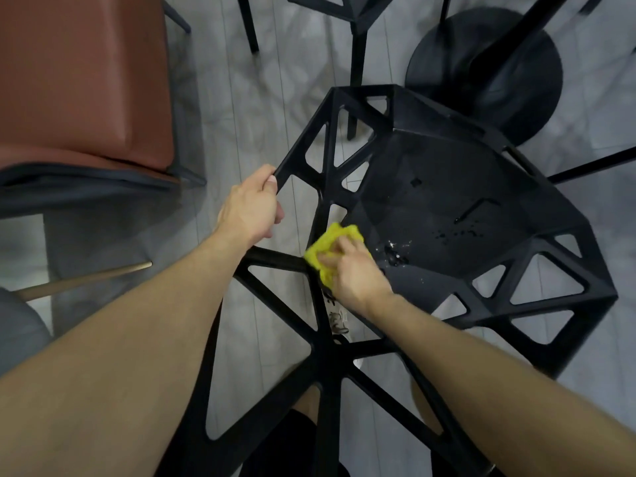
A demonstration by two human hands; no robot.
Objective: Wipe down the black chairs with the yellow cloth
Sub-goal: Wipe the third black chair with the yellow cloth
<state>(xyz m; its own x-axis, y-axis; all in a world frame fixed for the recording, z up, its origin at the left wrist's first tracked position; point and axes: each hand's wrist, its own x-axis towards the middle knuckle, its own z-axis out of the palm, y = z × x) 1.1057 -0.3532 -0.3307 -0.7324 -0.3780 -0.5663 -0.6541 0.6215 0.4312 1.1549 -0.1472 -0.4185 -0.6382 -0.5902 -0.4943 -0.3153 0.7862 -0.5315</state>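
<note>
Black chair [430,187], the one being cleaned, fills the middle of the view and is seen from above and behind its open, triangle-cut backrest, so the person can reach over the back to the seat and frame. It stands on the grey floor [258,98], with a second black chair [358,46] just beyond it, a round black base [481,74] to the upper right and a brown cushioned seat [82,80] well apart on the left.

The left hand [253,210] is clamped on the upper left corner of the frame, fingers wrapped over the bar. This looks meant to steady the chair against the push of wiping.

The right hand [354,270] has its fingers curled onto the bunched yellow cloth [332,239] and presses it where the backrest struts meet the rear left edge of the seat. Bunching probably gives a firm pad for the narrow bars.

Small water drops [457,232] and white specks [395,251] lie on the seat just to the right of the cloth, so the seat surface appears not yet wiped there.
</note>
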